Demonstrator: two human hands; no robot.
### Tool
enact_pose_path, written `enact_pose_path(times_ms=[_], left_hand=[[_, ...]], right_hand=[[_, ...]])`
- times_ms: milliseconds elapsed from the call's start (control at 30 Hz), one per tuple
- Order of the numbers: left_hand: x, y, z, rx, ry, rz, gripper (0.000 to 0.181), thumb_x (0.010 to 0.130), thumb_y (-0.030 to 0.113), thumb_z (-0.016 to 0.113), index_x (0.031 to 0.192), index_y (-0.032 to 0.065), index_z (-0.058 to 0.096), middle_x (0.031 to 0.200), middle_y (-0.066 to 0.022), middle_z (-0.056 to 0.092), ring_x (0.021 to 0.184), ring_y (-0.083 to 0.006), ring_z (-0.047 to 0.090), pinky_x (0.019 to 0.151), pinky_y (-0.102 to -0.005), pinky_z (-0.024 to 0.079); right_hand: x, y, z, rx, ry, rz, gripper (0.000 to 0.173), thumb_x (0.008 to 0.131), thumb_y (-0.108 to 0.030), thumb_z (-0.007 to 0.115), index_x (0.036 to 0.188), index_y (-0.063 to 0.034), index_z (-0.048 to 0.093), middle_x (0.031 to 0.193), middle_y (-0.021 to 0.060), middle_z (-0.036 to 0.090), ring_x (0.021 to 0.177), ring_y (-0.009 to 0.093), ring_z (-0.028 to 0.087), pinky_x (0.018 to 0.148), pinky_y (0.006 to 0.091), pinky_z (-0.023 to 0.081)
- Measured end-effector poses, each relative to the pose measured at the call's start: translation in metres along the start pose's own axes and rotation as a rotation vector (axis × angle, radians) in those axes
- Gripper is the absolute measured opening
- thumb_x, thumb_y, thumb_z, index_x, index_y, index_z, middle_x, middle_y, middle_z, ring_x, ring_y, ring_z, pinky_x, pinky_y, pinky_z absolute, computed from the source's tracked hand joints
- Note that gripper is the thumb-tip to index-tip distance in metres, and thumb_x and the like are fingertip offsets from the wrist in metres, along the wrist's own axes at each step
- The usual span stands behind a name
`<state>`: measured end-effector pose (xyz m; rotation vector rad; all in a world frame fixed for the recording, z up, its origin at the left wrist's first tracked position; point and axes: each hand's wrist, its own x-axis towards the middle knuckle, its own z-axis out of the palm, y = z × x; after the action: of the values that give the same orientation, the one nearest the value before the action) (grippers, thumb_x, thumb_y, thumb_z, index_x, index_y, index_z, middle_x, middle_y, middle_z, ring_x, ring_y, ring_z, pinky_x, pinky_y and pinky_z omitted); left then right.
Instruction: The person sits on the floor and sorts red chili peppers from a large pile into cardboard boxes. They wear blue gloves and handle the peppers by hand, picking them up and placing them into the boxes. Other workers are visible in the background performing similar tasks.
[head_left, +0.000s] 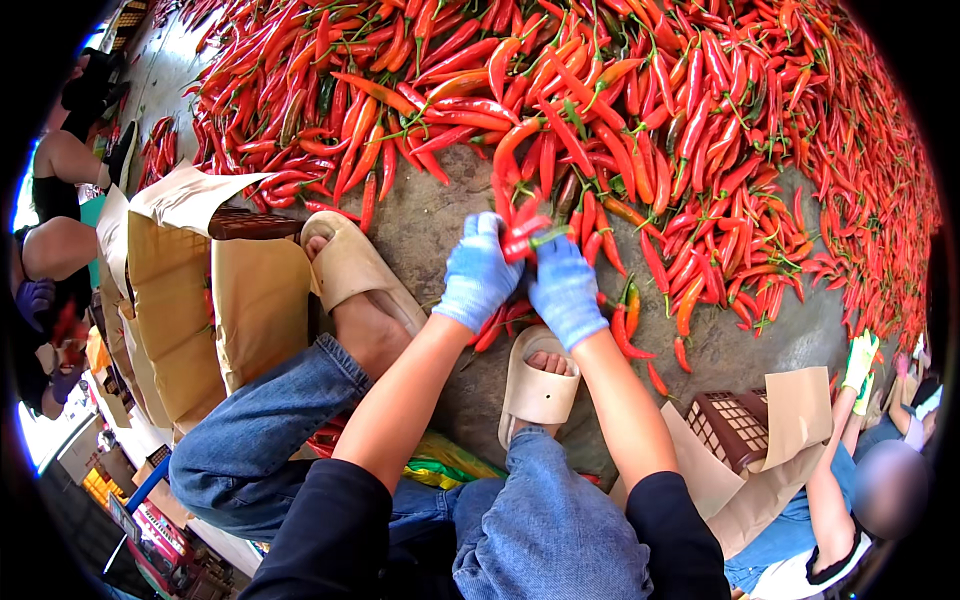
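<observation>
Both my hands wear blue knitted gloves and meet in front of me, at the near edge of a large heap of red chili peppers on the floor. My left hand is closed around several red chili peppers, which are blurred. My right hand touches the same bunch at a green stem; its fingertips are partly hidden, so its hold is unclear. A few loose peppers lie on the floor below my hands, between my sandals.
A paper-lined brown plastic crate stands at my left, another brown crate with paper at my right. My beige sandals flank the hands. Co-workers sit at both sides; one at right wears pale green gloves.
</observation>
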<state>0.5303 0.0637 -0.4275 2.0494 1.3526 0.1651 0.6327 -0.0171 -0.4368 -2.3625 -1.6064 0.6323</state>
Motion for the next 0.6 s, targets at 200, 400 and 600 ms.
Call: enact_pose_path(times_ms=[200, 400, 600], left_hand=[[-0.018, -0.002, -0.020, -0.728, -0.070, -0.242, 0.062, 0.073, 0.004, 0.062, 0.129, 0.0045, 0.035, 0.093, -0.0104, 0.058, 0.078, -0.0203, 0.060, 0.069, -0.0309, 0.050], [-0.006, 0.025, -0.051, -1.282, -0.097, -0.313, 0.029, 0.075, 0.015, 0.066, 0.098, 0.0025, 0.053, 0.080, -0.0070, 0.060, 0.072, -0.0176, 0.060, 0.068, -0.0293, 0.050], [0.006, 0.028, -0.050, -1.331, -0.069, -0.481, 0.031, 0.077, 0.018, 0.065, 0.102, 0.0017, 0.056, 0.084, -0.0085, 0.062, 0.074, -0.0176, 0.060, 0.063, -0.0305, 0.050]], right_hand=[[0.020, 0.045, -0.061, 0.077, 0.250, -0.092, 0.034, 0.077, -0.025, 0.061, 0.107, -0.0103, 0.053, 0.096, 0.0134, 0.057, 0.085, 0.034, 0.057, 0.078, 0.0436, 0.047], [0.142, 0.050, -0.097, -0.379, 0.143, 0.017, 0.041, 0.077, -0.024, 0.062, 0.116, -0.0165, 0.051, 0.103, 0.0099, 0.056, 0.099, 0.026, 0.055, 0.080, 0.0464, 0.043], [0.137, 0.048, -0.106, -0.611, 0.306, -0.329, 0.032, 0.077, -0.023, 0.060, 0.108, -0.0145, 0.055, 0.103, 0.0091, 0.054, 0.101, 0.027, 0.054, 0.080, 0.0449, 0.044]])
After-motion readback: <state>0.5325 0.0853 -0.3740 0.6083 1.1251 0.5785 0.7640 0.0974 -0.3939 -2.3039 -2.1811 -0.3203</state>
